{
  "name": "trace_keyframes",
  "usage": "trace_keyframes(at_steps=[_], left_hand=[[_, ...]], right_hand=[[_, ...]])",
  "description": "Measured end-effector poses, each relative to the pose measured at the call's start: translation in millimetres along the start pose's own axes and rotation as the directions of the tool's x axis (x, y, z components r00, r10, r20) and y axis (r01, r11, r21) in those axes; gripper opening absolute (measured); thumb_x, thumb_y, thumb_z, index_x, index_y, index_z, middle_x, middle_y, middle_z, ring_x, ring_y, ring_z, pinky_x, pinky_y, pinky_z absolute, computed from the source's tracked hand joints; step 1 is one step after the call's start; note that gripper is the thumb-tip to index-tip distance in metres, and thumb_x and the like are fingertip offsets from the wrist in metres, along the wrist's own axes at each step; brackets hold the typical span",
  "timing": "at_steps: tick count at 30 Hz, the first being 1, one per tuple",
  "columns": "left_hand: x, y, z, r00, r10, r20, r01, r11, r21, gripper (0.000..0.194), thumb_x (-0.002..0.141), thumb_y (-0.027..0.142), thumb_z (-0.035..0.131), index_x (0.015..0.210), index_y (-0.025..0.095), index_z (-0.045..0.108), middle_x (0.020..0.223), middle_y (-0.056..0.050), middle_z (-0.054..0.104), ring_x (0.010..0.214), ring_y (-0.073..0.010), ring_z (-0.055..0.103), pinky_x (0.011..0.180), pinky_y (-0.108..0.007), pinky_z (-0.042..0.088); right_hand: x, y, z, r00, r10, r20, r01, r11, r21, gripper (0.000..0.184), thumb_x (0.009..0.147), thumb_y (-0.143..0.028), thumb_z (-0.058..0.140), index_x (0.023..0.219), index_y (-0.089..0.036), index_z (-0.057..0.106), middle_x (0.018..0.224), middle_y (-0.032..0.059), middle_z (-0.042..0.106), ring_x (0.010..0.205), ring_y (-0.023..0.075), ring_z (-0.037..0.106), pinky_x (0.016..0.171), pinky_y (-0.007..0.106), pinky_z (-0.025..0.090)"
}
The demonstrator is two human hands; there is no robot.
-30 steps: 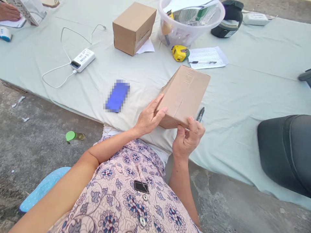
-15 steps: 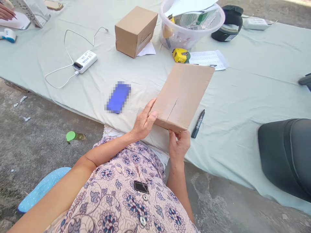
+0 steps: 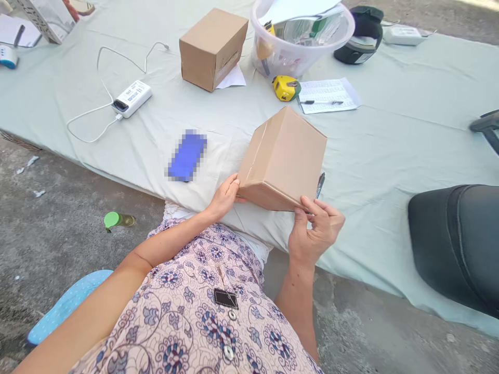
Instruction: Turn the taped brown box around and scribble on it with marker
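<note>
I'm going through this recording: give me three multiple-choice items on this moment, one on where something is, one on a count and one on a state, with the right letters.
1. Where is the black marker?
A. Inside the plastic tub
B. On the pale cloth, beside the held cardboard box
C. On the concrete ground

2. How many cardboard boxes are in view?
A. One
B. Two
C. Four

3. How do the hands stand to the held box?
A. Both touch it
B. Only the right hand touches it
C. Neither touches it

1: B, its end shows on the cloth just past the box's right side.
2: B, the held one and a second box standing on the cloth.
3: A, the left hand is at the box's lower left corner and the right hand at its lower edge.
</note>
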State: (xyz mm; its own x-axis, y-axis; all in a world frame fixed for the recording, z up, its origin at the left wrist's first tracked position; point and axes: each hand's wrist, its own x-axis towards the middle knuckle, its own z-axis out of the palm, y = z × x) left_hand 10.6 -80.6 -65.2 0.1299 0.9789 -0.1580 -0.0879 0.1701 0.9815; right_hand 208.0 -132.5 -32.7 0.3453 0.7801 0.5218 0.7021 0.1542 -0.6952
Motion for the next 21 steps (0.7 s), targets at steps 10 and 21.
trace_keyframes(at_steps=[10,21], left_hand=[[-13,34,-1.1,0.890,0.455,0.035,-0.431,0.815,0.387,0.066,0.098,0.063,0.038,0.153,0.028,0.034,0.162,-0.010,0.039,0.154,-0.0254,0.030,0.126,-0.046,0.027],[-10,25,-5.9,0.913,0.401,0.072,-0.391,0.811,0.435,0.055,0.101,0.050,0.043,0.151,0.028,0.039,0.165,-0.010,0.034,0.156,-0.0236,0.025,0.128,-0.048,0.023]], right_hand=[[-1,0,7,0.999,-0.025,0.045,0.025,1.000,-0.003,0.027,0.092,-0.043,0.061,0.103,-0.022,0.076,0.110,0.0092,0.058,0.106,0.0229,0.060,0.079,0.038,0.058],[-15,5,21,0.988,0.150,0.042,-0.153,0.983,0.098,0.042,0.090,-0.048,0.061,0.122,-0.021,0.065,0.097,0.0057,0.066,0.085,0.0179,0.066,0.073,0.032,0.056]])
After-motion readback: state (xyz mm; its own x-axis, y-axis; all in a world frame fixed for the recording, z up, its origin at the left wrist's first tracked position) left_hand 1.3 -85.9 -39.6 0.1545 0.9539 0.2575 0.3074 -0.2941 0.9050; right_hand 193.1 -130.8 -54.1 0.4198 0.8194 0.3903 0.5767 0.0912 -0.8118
